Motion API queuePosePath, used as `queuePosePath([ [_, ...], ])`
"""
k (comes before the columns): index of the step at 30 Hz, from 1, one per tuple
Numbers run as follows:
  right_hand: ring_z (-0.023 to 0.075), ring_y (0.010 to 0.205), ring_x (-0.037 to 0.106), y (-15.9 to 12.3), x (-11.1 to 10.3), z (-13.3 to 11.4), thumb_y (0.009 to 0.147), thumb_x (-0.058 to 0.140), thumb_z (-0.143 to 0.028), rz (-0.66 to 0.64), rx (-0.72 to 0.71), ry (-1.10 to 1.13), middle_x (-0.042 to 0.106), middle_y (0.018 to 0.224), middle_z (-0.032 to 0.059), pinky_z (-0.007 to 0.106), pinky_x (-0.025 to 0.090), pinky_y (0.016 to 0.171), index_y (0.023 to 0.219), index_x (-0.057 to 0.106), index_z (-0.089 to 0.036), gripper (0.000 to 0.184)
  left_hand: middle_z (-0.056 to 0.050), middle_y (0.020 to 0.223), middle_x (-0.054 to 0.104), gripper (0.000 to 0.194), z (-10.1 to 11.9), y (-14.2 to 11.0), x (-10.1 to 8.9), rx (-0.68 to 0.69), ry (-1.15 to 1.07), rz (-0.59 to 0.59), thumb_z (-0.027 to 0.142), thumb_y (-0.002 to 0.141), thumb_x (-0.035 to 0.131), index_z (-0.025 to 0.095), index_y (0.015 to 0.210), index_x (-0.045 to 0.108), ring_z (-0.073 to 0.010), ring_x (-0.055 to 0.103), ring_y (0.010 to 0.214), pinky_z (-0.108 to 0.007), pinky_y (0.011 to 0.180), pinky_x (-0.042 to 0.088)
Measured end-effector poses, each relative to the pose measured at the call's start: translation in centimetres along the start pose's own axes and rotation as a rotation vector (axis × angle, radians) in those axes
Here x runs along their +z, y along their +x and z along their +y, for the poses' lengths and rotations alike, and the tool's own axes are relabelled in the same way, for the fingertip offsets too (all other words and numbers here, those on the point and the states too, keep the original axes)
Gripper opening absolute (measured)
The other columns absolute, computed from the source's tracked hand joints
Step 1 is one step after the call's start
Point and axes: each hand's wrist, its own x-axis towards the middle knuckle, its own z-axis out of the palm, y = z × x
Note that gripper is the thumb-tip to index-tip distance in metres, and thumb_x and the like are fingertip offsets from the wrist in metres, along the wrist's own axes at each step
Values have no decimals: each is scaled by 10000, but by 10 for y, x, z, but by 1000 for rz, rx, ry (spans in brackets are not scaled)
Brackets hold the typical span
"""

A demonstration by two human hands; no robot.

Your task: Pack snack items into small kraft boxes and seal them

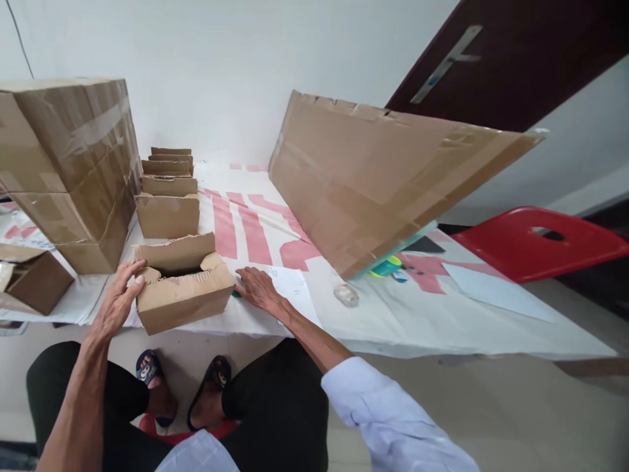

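A small cardboard box [189,298] with raised flaps stands near the table's front edge, its inside dark and mostly hidden. My left hand [116,298] grips its left upper corner, the thumb and fingers on the side wall's edge. Close to the box's right side, my right hand [258,288] reaches down to the table with fingers bent. Under those fingertips shows a sliver of something green [236,294], too covered to identify. A white sheet of paper [295,288] with faint marks lies partly beneath my right hand and wrist.
Several similar open boxes [168,217] stand in a row behind. Big taped cartons [93,177] are stacked at left, beside another open box [42,285]. A large cardboard panel [373,170] leans at right, near a tape roll [386,267], a clear lump [346,295] and a red chair [535,242].
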Motion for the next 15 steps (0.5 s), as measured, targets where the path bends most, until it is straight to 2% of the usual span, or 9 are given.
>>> queuePosePath([
  [2, 301, 1164, 648, -3, 4, -4, 993, 638, -368, 9, -38, -17, 721, 1210, 128, 394, 473, 957, 1227, 670, -227, 275, -100, 1549, 555, 671, 0, 0, 2, -35, -59, 41, 786, 935, 497, 274, 1299, 733, -382, 409, 1536, -547, 1234, 415],
  [4, 292, 1150, 647, -6, 7, -8, 977, 635, -338, 18, -59, -31, 715, 1202, 120, 382, 474, 942, 1189, 670, -234, 238, -120, 1533, 572, 686, -2, 1, 4, -78, -133, 60, 788, 928, 507, 234, 1249, 756, -400, 453, 1500, -548, 1152, 501],
  [7, 267, 1028, 665, -9, 9, -15, 993, 559, -292, 20, -53, -21, 708, 1121, 118, 353, 484, 858, 1117, 669, -220, 181, -149, 1473, 600, 711, -4, 2, 5, -56, -172, 41, 788, 841, 637, 200, 1223, 754, -402, 524, 1433, -518, 1069, 567],
  [9, 247, 952, 663, -10, 8, -16, 1005, 490, -265, 44, -43, 29, 694, 1079, 113, 334, 484, 804, 1092, 664, -208, 203, -148, 1478, 576, 773, -4, 1, 4, -24, -147, -10, 772, 737, 758, 216, 1273, 726, -394, 547, 1411, -505, 1052, 585],
  [12, 232, 884, 648, -11, -1, -10, 1005, 417, -263, 152, 29, 165, 688, 1024, 103, 323, 479, 767, 1052, 662, -205, 256, -140, 1579, 467, 939, 0, -4, 1, -12, -74, -94, 727, 637, 870, 260, 1417, 634, -404, 498, 1458, -528, 1085, 572],
  [15, 234, 761, 605, -13, -23, 4, 1008, 413, -398, 308, 174, 333, 676, 858, 76, 327, 461, 686, 941, 651, -214, 308, -156, 1663, 352, 1117, 6, -10, -4, -14, -7, -162, 744, 575, 902, 264, 1517, 544, -449, 389, 1530, -570, 1132, 535],
])
